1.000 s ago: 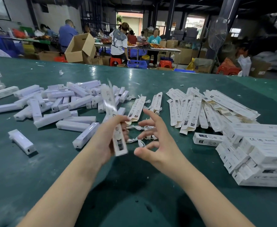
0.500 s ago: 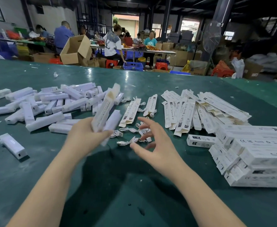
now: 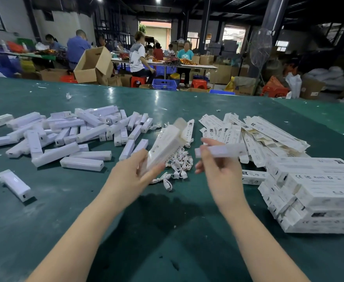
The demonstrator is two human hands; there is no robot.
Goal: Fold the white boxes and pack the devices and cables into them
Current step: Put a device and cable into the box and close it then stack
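While the left hand (image 3: 133,176) is gripping a white box (image 3: 163,146) by its lower end, fingers curled round it, the box is tilting up and away, its open top flap blurred, hanging just above the cable pile (image 3: 177,165). Right hand (image 3: 218,169) is pinching a white device (image 3: 220,150) near its left end, thumb and fingers closed on it; device is lying roughly level in the air, just right of the cable pile, apart from the box. Cable pile is sitting on the green surface (image 3: 167,231) between the two hands, small white coiled cables tangled together. Left of the cable pile, a loose heap of devices (image 3: 75,135) is lying scattered; one single device (image 3: 14,185) is lying well apart, far left of the pile. Right of the cable pile, flat unfolded boxes (image 3: 254,137) are lying fanned in a heap. Nearer and right of the cable pile, a stack of packed boxes (image 3: 319,198) is sitting in rows, and one lone box (image 3: 252,177) is lying just beside the stack's left edge. Far behind the cable pile, people (image 3: 138,58) are sitting at other tables, with cardboard cartons (image 3: 93,65) and a blue crate (image 3: 164,84) near them.
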